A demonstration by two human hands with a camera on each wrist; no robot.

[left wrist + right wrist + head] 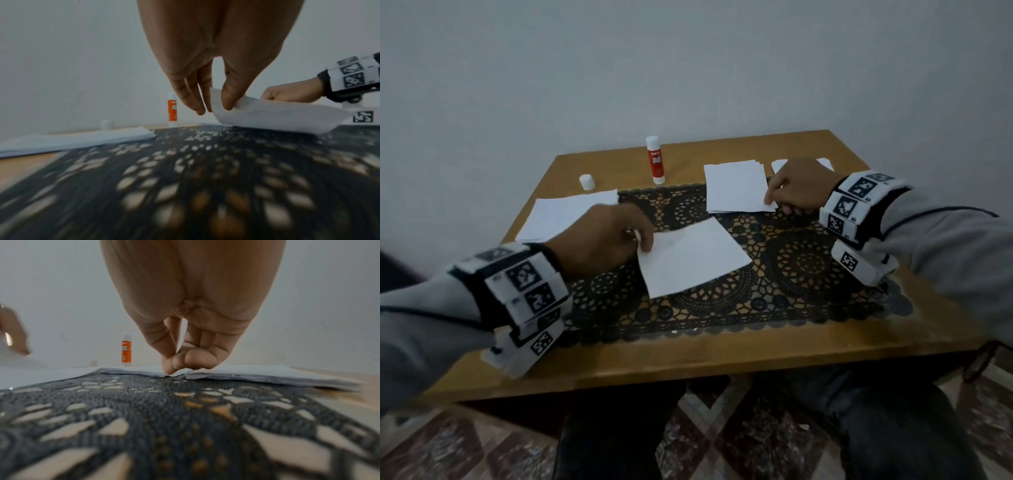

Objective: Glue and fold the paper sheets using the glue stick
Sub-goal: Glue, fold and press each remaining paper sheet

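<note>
mat centre: single sheet (693, 257) lies tilted here, its left corner lifted by left hand (607, 236); blocks the middle
mat lower band: bare lace mat (722, 318) below the sheet, open for a pass
left side: flat paper stack (565, 214) covers upper left of table (688, 363)
top edge: glue stick (655, 160) upright, only tall obstacle; loose cap (587, 181) to its left, gap between them
upper right: paper pile (736, 186) with right hand (803, 190) on its corner; more paper behind, partly hidden
front edge: bare wood strip, free
</note>
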